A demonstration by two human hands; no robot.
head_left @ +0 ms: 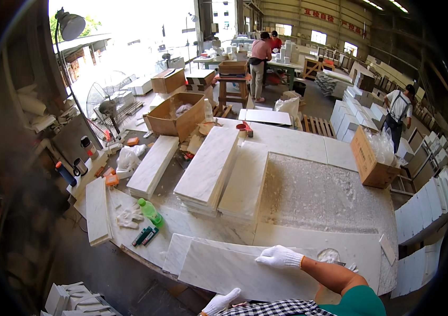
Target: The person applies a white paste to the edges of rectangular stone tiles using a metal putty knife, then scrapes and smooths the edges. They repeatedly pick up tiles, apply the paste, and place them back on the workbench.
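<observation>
A long white marble slab [224, 266] with grey veins lies at the near edge of the table, overlapping another marble slab [178, 252] beneath it. My right hand [280, 257], in a white knit glove, rests on the slab's upper face with its fingers curled; whatever they hold, if anything, is hidden. At the slab's near edge is my left hand [222, 302], also gloved, closed on the edge with its thumb side uppermost. A round dish of white paste [329, 255] sits just beyond my right forearm, with a scraper-like blade [342, 263] partly showing beside it.
Stacked marble slabs [208, 167] stand mid-table, next to a dusty grey area [313, 192]. To the left are a green bottle [150, 212], spare gloves [129, 217] and dark green boxes [145, 236]. Cardboard boxes [374, 158] flank the far side. Several people work farther off.
</observation>
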